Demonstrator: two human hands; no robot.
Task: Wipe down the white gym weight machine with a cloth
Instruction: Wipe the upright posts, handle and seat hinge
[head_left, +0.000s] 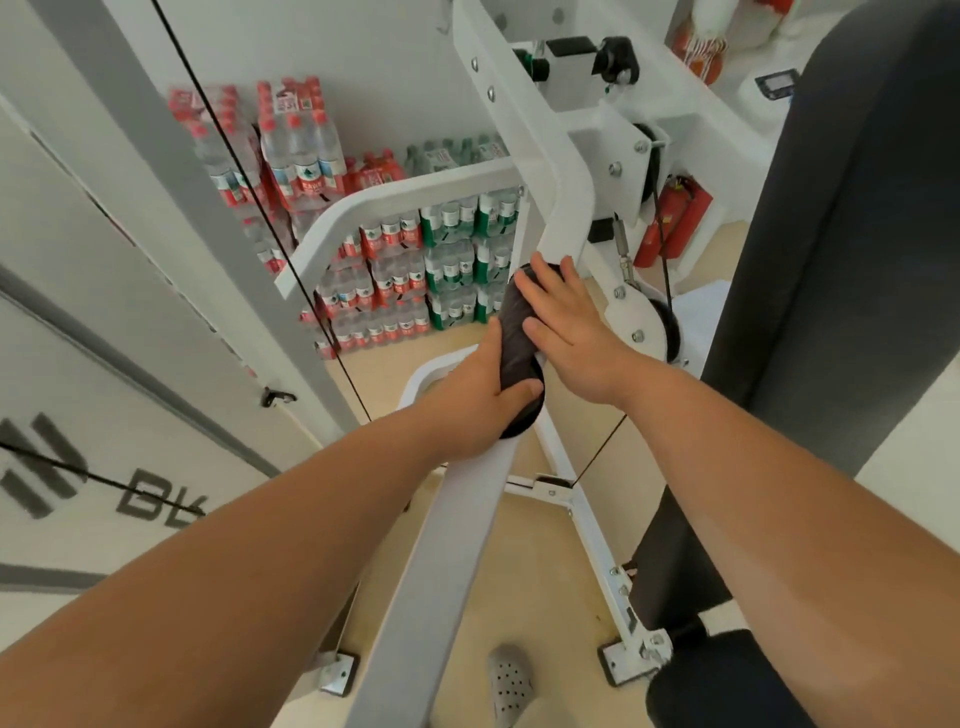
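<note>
1. My two forearms are bare from the lower edge of the view up to the wrists.
2. My left hand (483, 395) and right hand (566, 332) are bare as well.
3. On one foot I wear a grey rounded perforated clog (506, 686), with small round holes dotted across its top.

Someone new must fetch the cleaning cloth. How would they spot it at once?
Find the white weight machine in front of the water bottle packs. On its sloping middle bar, the left hand grips and the right hand rests on a dark cloth wrapped over it. Nothing else on that white bar is dark and soft.
</note>
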